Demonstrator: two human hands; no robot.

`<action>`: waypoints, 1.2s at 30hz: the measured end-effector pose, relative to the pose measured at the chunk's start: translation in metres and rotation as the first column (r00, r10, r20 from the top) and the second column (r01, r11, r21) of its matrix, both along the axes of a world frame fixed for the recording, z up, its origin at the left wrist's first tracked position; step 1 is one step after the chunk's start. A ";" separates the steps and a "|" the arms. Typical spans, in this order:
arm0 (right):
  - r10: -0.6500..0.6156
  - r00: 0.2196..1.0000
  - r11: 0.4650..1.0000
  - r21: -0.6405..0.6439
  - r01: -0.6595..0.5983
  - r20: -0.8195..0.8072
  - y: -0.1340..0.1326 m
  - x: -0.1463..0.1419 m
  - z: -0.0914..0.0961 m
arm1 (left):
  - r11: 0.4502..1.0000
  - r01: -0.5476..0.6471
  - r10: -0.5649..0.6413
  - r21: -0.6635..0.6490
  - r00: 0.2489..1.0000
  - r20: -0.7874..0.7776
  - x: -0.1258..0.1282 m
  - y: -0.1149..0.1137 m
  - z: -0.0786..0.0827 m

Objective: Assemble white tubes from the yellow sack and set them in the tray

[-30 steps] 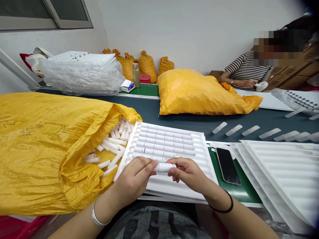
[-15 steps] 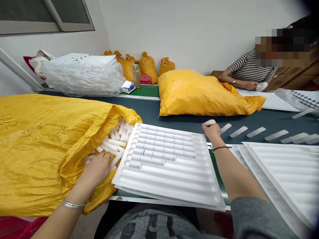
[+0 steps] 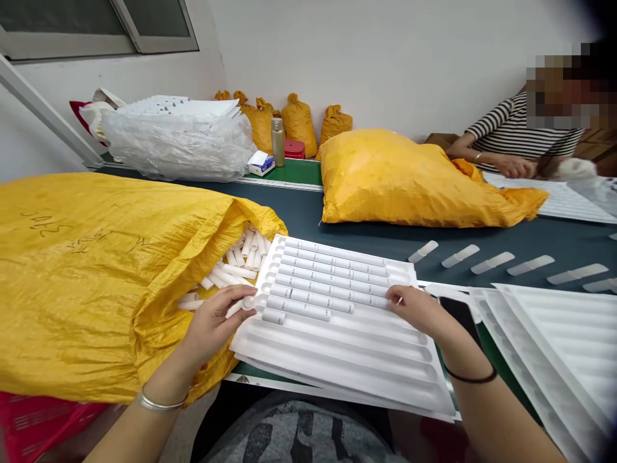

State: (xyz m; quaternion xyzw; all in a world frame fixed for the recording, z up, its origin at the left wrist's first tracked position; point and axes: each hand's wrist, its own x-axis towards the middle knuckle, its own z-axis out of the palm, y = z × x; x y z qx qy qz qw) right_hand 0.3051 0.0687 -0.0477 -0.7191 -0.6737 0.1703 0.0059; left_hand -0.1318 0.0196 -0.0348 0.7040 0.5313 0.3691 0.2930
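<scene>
In front of me a white ribbed tray (image 3: 337, 350) lies at a slant on other sheets. Rows of printed white tubes (image 3: 332, 275) fill its upper grooves, with a short piece in a lower row. By the tray's left edge, my left hand (image 3: 216, 321) pinches a short white tube (image 3: 249, 302) between thumb and index finger. My right hand (image 3: 417, 312) is at the right end of the rows, fingers curled together at the tray surface; what they hold is hidden. Loose white tubes (image 3: 234, 273) spill from the open mouth of a yellow sack (image 3: 96, 257).
Translucent tube pieces (image 3: 491, 262) lie spaced out on the dark belt (image 3: 289, 206). A full yellow sack (image 3: 409, 180) lies across it. Stacked white trays (image 3: 569, 341) and a dark phone (image 3: 457, 315) are to my right. A co-worker in a striped shirt (image 3: 511, 128) works beyond.
My left hand has come out of the sack's mouth to the tray's left edge with a tube. My right hand has moved from the belt back to the tray's right side.
</scene>
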 end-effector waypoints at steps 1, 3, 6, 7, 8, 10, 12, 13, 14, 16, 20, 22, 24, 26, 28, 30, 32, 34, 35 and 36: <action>0.037 0.999 0.999 -0.012 -0.037 -0.001 -0.006 -0.004 -0.004 | 0.999 0.033 -0.032 0.000 0.991 0.130 0.008 -0.004 0.003; 0.072 0.997 0.997 0.000 -0.072 0.025 -0.011 -0.007 -0.008 | 0.998 0.059 -0.041 -0.038 0.928 0.370 0.025 -0.011 0.009; 0.088 0.993 0.994 0.055 -0.093 0.084 -0.014 -0.006 -0.002 | 0.984 0.058 0.087 -0.166 0.661 0.746 0.044 -0.019 0.017; 0.074 0.992 0.994 0.078 -0.082 0.102 -0.017 -0.007 0.003 | 0.972 0.065 0.155 -0.224 0.535 0.830 0.049 -0.021 0.019; 0.049 0.994 0.992 0.113 -0.060 0.099 -0.022 -0.010 0.009 | 0.958 0.073 0.224 -0.278 0.419 0.880 0.054 -0.022 0.021; 0.031 0.999 0.977 0.211 -0.025 -0.027 -0.037 -0.025 0.022 | 0.922 0.096 0.339 -0.374 0.266 0.903 0.064 -0.025 0.024; 0.166 0.951 0.944 0.320 -0.078 -0.259 -0.055 -0.051 0.032 | 0.890 0.119 0.409 -0.440 0.215 0.887 0.075 -0.027 0.025; 0.278 0.890 0.915 0.382 -0.131 -0.362 -0.063 -0.067 0.034 | 0.879 0.133 0.427 -0.458 0.210 0.880 0.080 -0.028 0.025; 0.382 0.816 0.879 0.444 -0.175 -0.434 -0.071 -0.083 0.035 | 0.872 0.146 0.433 -0.467 0.216 0.875 0.085 -0.029 0.024; 0.496 0.697 0.816 0.551 -0.172 -0.518 -0.081 -0.111 0.034 | 0.876 0.154 0.411 -0.457 0.259 0.874 0.091 -0.030 0.023; 0.556 0.597 0.765 0.637 -0.095 -0.578 -0.080 -0.130 0.034 | 0.925 0.040 0.312 -0.378 0.487 0.816 0.084 -0.032 0.020; 0.615 0.582 0.727 0.669 -0.155 -0.532 -0.073 -0.122 0.039 | 0.926 0.016 0.267 -0.376 0.677 0.686 0.073 -0.033 0.023; 0.676 0.572 0.675 0.701 -0.228 -0.465 -0.067 -0.112 0.047 | 0.913 0.036 0.204 -0.407 0.823 0.531 0.063 -0.035 0.028; 0.725 0.559 0.633 0.708 -0.313 -0.402 -0.061 -0.105 0.055 | 0.901 0.061 0.149 -0.431 0.887 0.437 0.058 -0.037 0.034; 0.752 0.552 0.610 0.698 -0.375 -0.360 -0.058 -0.102 0.061 | 0.895 0.089 0.107 -0.438 0.908 0.405 0.057 -0.038 0.038; 0.766 0.544 0.598 0.688 -0.411 -0.341 -0.056 -0.105 0.065 | 0.885 0.127 0.068 -0.448 0.917 0.394 0.059 -0.038 0.040; 0.775 0.530 0.592 0.688 -0.420 -0.344 -0.056 -0.110 0.065 | 0.890 0.145 0.031 -0.432 0.927 0.374 0.061 -0.038 0.040; 0.773 0.518 0.597 0.694 -0.402 -0.365 -0.056 -0.114 0.063 | 0.927 0.117 0.002 -0.358 0.949 0.315 0.062 -0.038 0.038; 0.765 0.516 0.607 0.697 -0.382 -0.384 -0.056 -0.115 0.062 | 0.951 0.094 -0.013 -0.294 0.964 0.264 0.062 -0.038 0.037; 0.754 0.516 0.622 0.696 -0.360 -0.407 -0.056 -0.116 0.060 | 0.973 0.075 -0.029 -0.218 0.978 0.206 0.062 -0.038 0.037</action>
